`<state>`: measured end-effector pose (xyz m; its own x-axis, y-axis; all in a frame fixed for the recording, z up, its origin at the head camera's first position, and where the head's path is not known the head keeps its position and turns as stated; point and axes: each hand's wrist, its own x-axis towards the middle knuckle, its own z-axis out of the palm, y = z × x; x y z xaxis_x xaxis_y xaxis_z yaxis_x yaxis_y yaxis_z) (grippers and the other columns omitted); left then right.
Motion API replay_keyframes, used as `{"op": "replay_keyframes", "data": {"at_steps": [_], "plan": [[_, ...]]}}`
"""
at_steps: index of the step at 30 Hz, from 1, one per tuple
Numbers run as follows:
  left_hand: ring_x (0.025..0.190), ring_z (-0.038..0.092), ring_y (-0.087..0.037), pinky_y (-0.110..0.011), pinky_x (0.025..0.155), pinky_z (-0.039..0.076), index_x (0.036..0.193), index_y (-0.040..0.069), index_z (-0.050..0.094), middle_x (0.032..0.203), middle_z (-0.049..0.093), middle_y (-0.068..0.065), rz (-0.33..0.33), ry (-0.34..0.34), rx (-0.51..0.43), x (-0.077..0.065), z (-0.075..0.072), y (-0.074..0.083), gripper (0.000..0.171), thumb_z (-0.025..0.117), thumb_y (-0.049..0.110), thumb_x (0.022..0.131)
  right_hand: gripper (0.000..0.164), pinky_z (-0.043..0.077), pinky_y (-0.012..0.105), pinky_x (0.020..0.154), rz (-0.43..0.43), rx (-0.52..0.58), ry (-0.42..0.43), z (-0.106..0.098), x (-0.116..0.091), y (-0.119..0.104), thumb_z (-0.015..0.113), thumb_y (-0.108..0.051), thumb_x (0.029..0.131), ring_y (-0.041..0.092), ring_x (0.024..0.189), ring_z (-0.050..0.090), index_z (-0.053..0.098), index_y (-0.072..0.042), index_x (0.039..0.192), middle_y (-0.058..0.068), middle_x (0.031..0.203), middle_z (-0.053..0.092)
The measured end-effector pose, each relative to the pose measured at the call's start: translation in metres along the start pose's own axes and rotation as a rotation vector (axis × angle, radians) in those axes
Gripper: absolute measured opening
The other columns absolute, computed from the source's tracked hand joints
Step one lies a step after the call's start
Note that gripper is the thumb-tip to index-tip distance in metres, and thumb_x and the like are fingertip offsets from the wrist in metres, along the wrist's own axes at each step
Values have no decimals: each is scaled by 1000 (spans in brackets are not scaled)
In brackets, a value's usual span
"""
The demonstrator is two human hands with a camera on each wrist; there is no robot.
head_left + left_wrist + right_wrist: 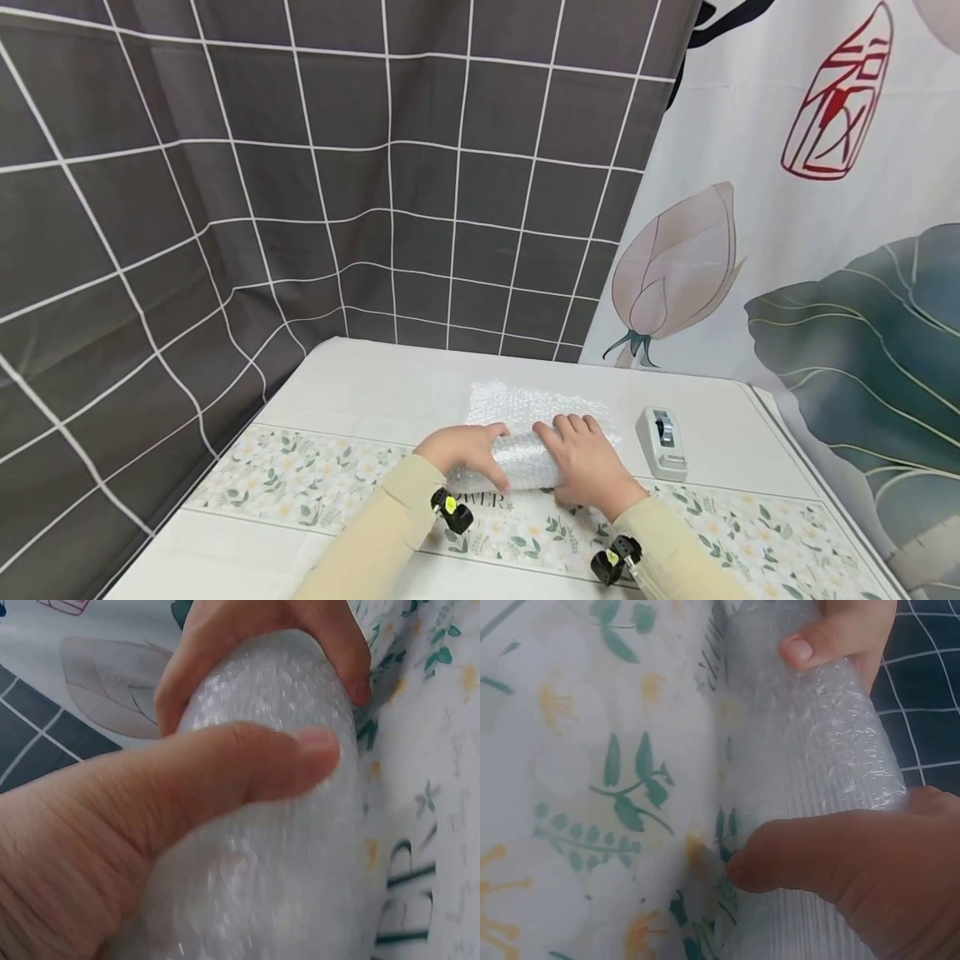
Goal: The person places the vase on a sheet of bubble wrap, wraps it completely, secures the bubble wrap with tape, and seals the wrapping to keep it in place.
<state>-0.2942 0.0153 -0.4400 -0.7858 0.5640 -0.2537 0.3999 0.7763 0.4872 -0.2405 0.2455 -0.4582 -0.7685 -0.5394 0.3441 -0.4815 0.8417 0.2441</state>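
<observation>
A roll of clear bubble wrap (527, 461) lies across the flowered band of the table, with a flat flap of the same sheet (501, 403) spread out behind it. My left hand (468, 450) grips the roll's left end, thumb laid over the top in the left wrist view. At the other end, my right hand (588, 465) holds the roll with fingers over its far side and thumb on the near side. Fine ribbed lines show through the wrap (802, 750) in the right wrist view; I cannot tell what is inside.
To the right of my right hand stands a white tape dispenser (662, 443). The white tablecloth (390, 367) has a printed flower band. A dark gridded curtain (420, 183) hangs behind and left, and a pale lotus-print curtain (750, 217) hangs at the right.
</observation>
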Motion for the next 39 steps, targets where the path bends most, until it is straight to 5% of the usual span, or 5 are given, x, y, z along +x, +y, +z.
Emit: {"op": "replay_keyframes", "data": {"at_steps": [8, 21, 29, 34, 39], "plan": [[112, 65, -31, -44, 93, 54, 149, 8, 47, 128, 67, -9, -134, 74, 120, -12, -2, 10, 110, 84, 61, 61, 98, 49, 53, 92, 30, 65, -104, -3, 10, 3, 88, -35, 42, 31, 98, 58, 55, -15, 133, 6, 103, 59], [103, 58, -24, -42, 95, 48, 137, 17, 57, 116, 64, -5, 83, 326, 472, -15, 13, 4, 90, 89, 55, 61, 85, 55, 42, 72, 186, 311, -402, -16, 38, 7, 83, -35, 38, 21, 80, 64, 63, -16, 118, -2, 89, 68], [108, 58, -24, -41, 105, 45, 145, 19, 48, 116, 60, -5, 155, 403, 603, -12, 27, 7, 104, 91, 59, 59, 94, 51, 47, 96, 345, 557, -639, -17, 47, 16, 73, -27, 44, 24, 106, 62, 59, -7, 135, 6, 123, 68], [108, 60, -23, -39, 106, 45, 146, 21, 47, 115, 62, -3, 171, 459, 650, -8, 34, 5, 102, 89, 60, 61, 93, 49, 48, 99, 365, 642, -676, -13, 48, 20, 71, -23, 46, 24, 110, 59, 58, -6, 137, 7, 128, 65], [99, 62, -22, -36, 96, 51, 144, 22, 50, 112, 64, -2, 185, 474, 651, -5, 31, 1, 98, 90, 56, 61, 98, 49, 54, 98, 328, 605, -616, -17, 45, 19, 77, -32, 46, 29, 117, 59, 56, -16, 141, 9, 134, 62]]}}
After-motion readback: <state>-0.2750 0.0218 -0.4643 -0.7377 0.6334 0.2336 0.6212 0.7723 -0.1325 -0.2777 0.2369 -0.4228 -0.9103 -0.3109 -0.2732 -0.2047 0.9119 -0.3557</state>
